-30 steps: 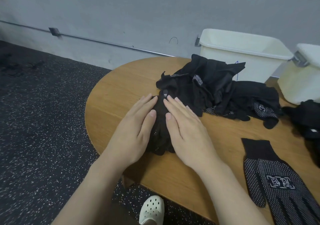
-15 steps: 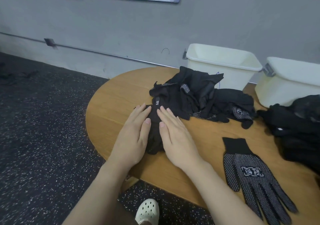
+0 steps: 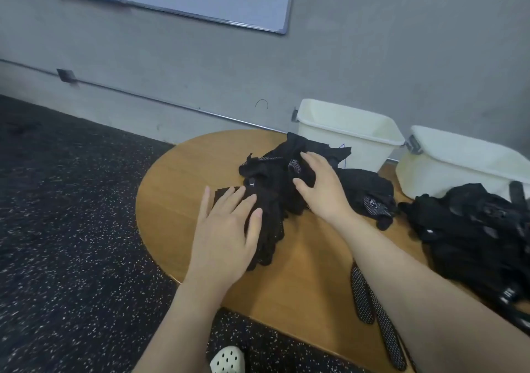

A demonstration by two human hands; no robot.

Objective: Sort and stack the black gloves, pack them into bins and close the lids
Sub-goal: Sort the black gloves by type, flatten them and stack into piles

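Tag (image 3: 252, 184) reading "1" on glove stack (image 3: 269, 229).

The left hand (image 3: 226, 237) lies palm down, fingers straight and slightly spread, forearm reaching forward from below. The right hand (image 3: 322, 184) stretches farther ahead, palm down, fingers and thumb bent downward, its forearm crossing in from the lower right.

1. Two white bins (image 3: 344, 131) (image 3: 459, 166) at the far edge of the round table (image 3: 177, 200).
2. Three heaps of black gloves (image 3: 266, 229) (image 3: 309, 157) (image 3: 473, 229) on the table.
3. Two hands (image 3: 223, 237) (image 3: 324, 186).
4. One shoe (image 3: 228, 359) under the table.
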